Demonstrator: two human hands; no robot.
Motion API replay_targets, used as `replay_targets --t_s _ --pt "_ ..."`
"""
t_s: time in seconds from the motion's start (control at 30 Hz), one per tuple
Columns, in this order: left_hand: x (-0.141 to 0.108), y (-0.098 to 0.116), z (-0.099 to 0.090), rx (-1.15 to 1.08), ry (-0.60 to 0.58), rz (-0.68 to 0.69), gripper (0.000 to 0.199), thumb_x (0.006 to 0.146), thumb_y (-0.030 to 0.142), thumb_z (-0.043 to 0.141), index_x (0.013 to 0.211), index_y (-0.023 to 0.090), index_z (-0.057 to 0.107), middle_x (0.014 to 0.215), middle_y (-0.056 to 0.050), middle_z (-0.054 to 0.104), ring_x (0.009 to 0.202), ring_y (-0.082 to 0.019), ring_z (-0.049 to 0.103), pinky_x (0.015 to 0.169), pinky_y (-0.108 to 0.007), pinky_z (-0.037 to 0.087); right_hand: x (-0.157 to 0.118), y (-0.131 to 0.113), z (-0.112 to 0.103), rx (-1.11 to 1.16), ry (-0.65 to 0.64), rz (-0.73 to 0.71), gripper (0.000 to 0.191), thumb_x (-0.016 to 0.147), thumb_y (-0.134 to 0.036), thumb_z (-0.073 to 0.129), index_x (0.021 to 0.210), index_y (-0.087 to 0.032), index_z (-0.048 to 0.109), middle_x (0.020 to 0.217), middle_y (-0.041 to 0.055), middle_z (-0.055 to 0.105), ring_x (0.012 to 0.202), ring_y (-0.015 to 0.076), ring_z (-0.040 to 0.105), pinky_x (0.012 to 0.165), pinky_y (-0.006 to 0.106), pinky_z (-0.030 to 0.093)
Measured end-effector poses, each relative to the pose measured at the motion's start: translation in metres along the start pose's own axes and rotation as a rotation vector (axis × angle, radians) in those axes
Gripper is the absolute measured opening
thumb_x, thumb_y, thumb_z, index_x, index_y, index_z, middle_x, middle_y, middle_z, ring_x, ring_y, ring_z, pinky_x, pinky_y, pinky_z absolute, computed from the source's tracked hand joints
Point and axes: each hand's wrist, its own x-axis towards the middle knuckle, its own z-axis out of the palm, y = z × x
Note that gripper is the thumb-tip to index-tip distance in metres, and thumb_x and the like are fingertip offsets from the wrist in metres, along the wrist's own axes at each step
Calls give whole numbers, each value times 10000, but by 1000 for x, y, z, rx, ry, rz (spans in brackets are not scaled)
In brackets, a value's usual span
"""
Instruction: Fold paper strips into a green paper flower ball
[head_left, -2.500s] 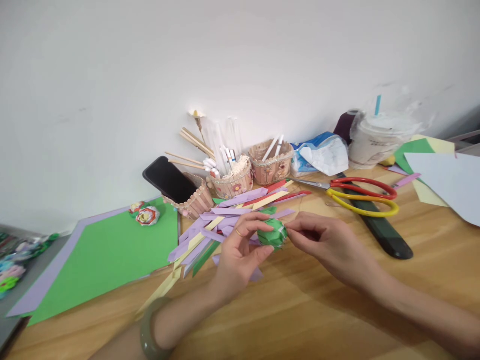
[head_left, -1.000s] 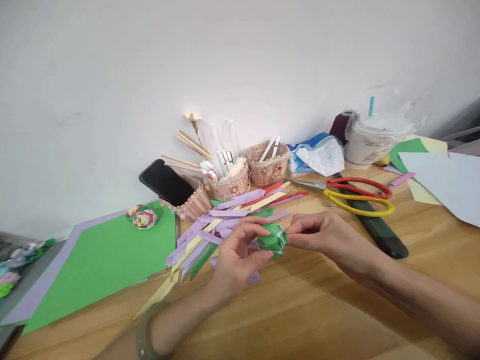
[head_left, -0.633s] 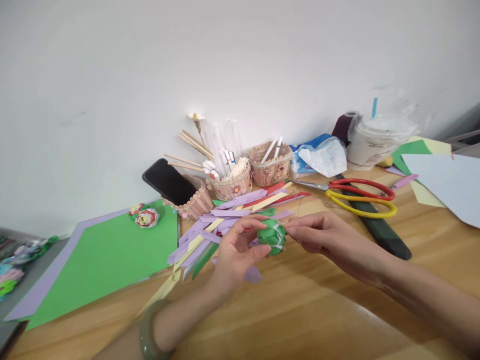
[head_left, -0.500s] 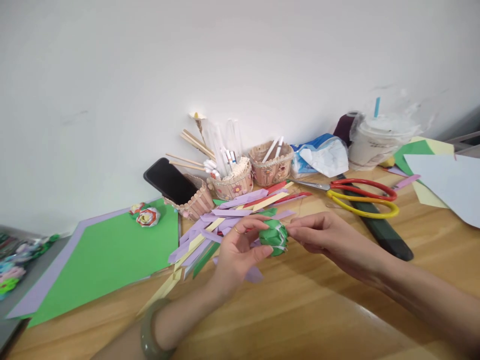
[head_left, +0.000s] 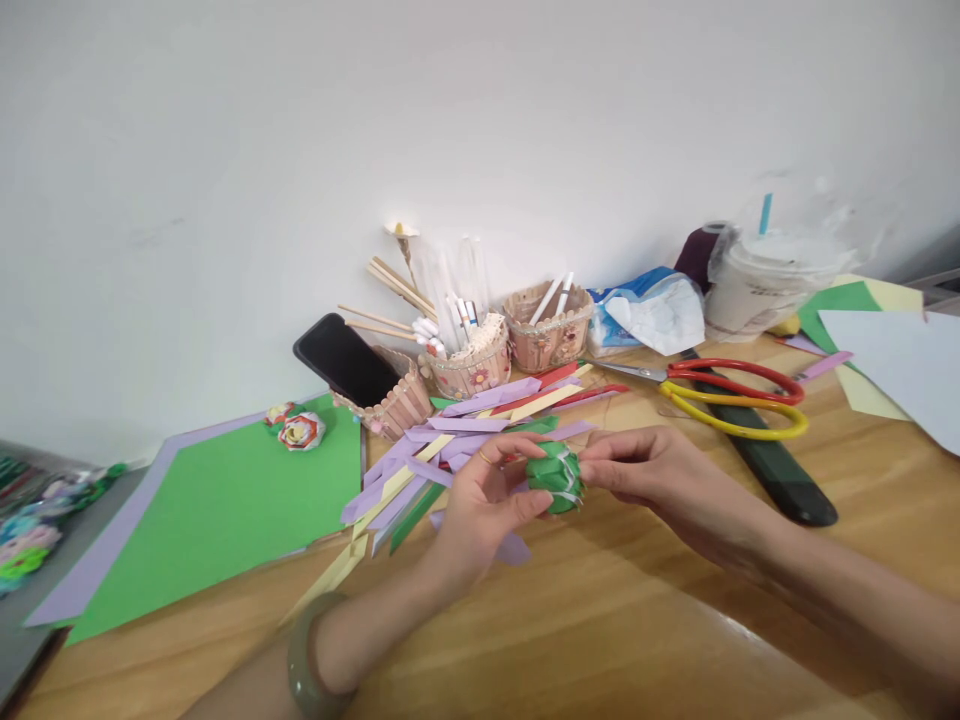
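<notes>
A small round green folded-paper piece (head_left: 553, 478) with a white zigzag edge is held above the front of the table. My left hand (head_left: 491, 500) grips it from the left, thumb below and fingers above and behind. From the right, my right hand (head_left: 637, 465) pinches at its edge with thumb and forefinger; the exact bit between those fingertips is hidden. Behind and left of my hands lies a heap of folded paper strips (head_left: 420, 450) in purple, yellow, red and green. Scissors (head_left: 727, 395) with one red and one yellow handle lie beyond my right hand.
A black flat bar (head_left: 780, 475) lies under the scissors. Craft-stick baskets (head_left: 544, 340) stand by the wall, one holding a phone (head_left: 349, 360). A lidded cup (head_left: 776, 285) stands back right. Green paper (head_left: 225, 520) with small paper flowers (head_left: 301, 431) lies left, white paper (head_left: 900, 360) right.
The whole view has shifted slightly, so things appear a little further right. Both hands stay on the green paper piece, with only small finger movement at its right edge.
</notes>
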Motion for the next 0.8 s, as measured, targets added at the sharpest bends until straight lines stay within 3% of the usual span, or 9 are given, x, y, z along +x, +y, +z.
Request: replay_targets --t_s 0.17,0.33,0.5,0.6,0.7,0.8 --pt "-1 5 2 -64 75 -82 261 640 149 717 852 214 579 1075 -2 539 797 -103 574 575 -184 489 -1 2 -2 93 -31 12 329 673 -435 647 523 -152 572 478 -56 334 464 68 222 461 269 132" --pt "-2 6 4 -83 77 -91 267 620 151 731 837 205 586 1049 -3 549 788 -105 581 572 -183 497 0 3 -2 35 -71 8 339 649 -454 658 535 -142 592 544 -31 402 471 61 203 458 271 117" --pt "-1 7 4 -81 74 -93 277 614 151 737 838 202 582 1039 -2 542 760 -99 581 562 -184 504 0 1 0 -15 -45 1 354 637 -489 659 560 -146 620 511 -47 373 462 61 197 448 257 124" --pt "-1 5 3 -82 35 -67 273 619 147 733 838 200 580 1041 -10 539 790 -109 572 567 -184 503 -3 0 2 -101 -5 -33 331 665 -486 645 644 -156 671 559 -19 484 492 77 319 467 242 233" --pt "-1 1 0 -34 -14 -9 265 630 139 725 843 206 583 1051 -14 521 825 -118 557 593 -194 500 -4 0 3 -146 -10 -97 295 686 -460 644 630 -170 657 681 19 592 651 136 489 608 262 367" --pt "-1 -2 -2 46 -46 58 267 625 132 728 838 205 585 1045 -18 512 876 -136 549 674 -230 501 -5 2 2 -171 -18 -110 294 689 -457 643 617 -172 639 683 18 599 681 153 516 636 270 392"
